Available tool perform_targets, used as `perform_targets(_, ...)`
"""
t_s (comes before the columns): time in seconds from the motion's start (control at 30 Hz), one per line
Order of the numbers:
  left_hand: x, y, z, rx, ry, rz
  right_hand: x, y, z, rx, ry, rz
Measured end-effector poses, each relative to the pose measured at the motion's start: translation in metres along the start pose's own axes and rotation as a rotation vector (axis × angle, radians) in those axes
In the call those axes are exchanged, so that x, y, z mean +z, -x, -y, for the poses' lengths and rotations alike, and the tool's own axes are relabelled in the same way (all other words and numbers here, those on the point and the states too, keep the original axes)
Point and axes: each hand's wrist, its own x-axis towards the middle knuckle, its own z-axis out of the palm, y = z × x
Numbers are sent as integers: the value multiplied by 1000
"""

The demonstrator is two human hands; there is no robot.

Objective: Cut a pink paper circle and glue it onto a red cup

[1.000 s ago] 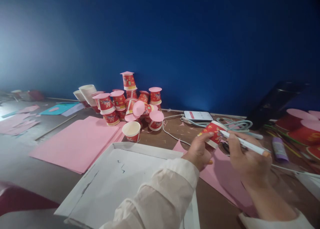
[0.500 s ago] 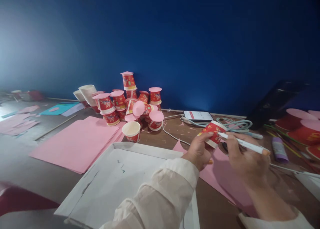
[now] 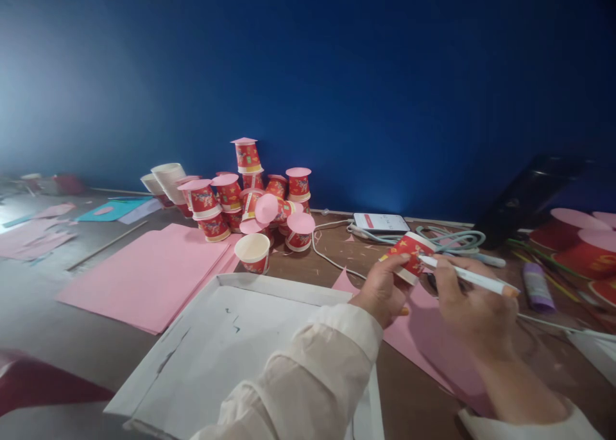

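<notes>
My left hand (image 3: 382, 292) is closed round a red patterned paper cup (image 3: 410, 255), which lies tilted on its side in the air. A small orange tip (image 3: 405, 312) shows below that hand; what it belongs to is hidden. In my right hand (image 3: 474, 305) is a white marker pen (image 3: 474, 278) with an orange end. Its point meets the cup's side or is very close to it. Below both hands lies a pink paper sheet (image 3: 433, 344). Another paper cup (image 3: 253, 254) stands mouth up to the left, by several stacked cups topped with pink discs (image 3: 301, 224).
A white shallow box lid (image 3: 192, 363) lies under my left sleeve. Pink sheets (image 3: 149, 273) are piled left of it. At the wall rest a phone (image 3: 381, 222) and a coiled cable (image 3: 462, 238). A purple glue stick (image 3: 538, 287) and red items (image 3: 584, 251) are on the right.
Almost nothing differs; the marker and my right hand have shifted very slightly, with the cup still held in my left hand.
</notes>
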Motion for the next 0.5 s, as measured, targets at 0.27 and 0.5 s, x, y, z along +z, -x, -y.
perform_targets(0.27,-1,-2,0,32,-14,3,-2,0,4,133,-106,27)
perform_targets(0.5,-4,-6,3,39,-19,9,0,2,1,103,-166,28)
